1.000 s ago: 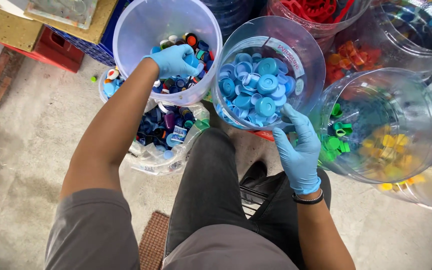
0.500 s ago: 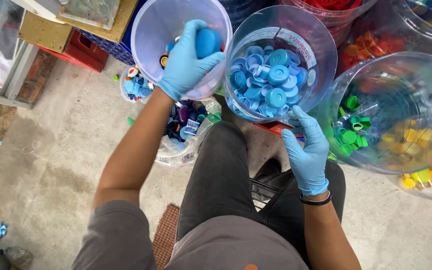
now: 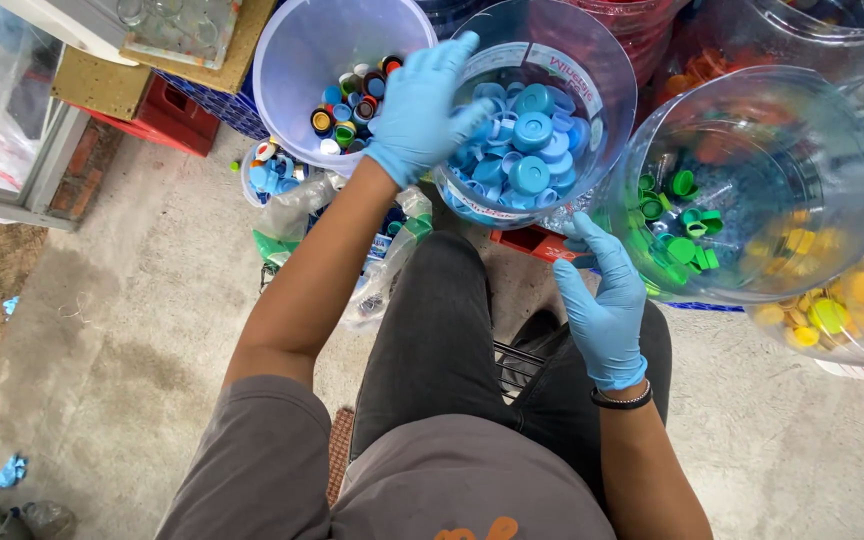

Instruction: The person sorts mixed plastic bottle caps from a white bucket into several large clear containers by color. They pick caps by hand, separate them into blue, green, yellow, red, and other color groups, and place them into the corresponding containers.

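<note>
Since half a second before, the left hand point(image 3: 420, 108) had swung right from the mixed-cap tub point(image 3: 302, 60) to the rim of the clear jar of blue caps point(image 3: 530, 140), fingers spread and seemingly released, though its palm was hidden. Near and right, the right hand point(image 3: 604, 300) lay open beneath that jar, holding nothing. Caps were smooth, round plastic.

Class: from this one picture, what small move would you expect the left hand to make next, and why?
Probably opening to drop a cap: the left hand is curled over the clear jar of blue caps, beside the bucket of mixed caps. Whether it holds a cap is hidden. The right hand steadies the jar from below.
</note>
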